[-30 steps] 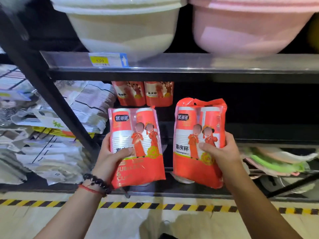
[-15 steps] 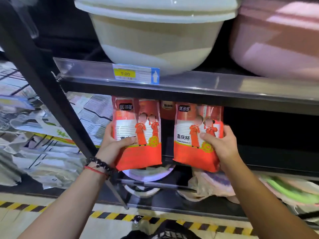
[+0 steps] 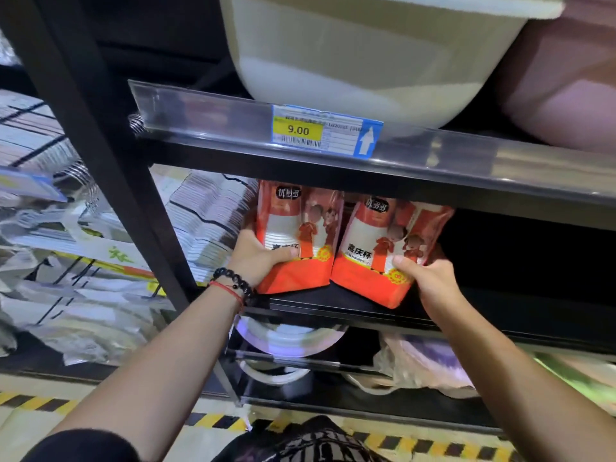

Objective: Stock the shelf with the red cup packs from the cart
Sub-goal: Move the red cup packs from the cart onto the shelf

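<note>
Head view shows us both hands at the dark shelf (image 3: 333,300) under the price rail. Our left hand (image 3: 258,261), with a beaded bracelet (image 3: 233,281) at the wrist, grips the left red cup pack (image 3: 296,225) by its lower left side, thumb across the front. Our right hand (image 3: 426,278) grips the right red cup pack (image 3: 386,238) at its lower right corner. Both packs stand upright on the shelf, their lower edges touching each other, the right one tilted a little to the right. Above the shelf, the clear rail carries a price tag (image 3: 325,131) reading 9.00, and a cream basin (image 3: 366,58) sits above that tag. Below the shelf lie stacked plates (image 3: 290,341).
</note>
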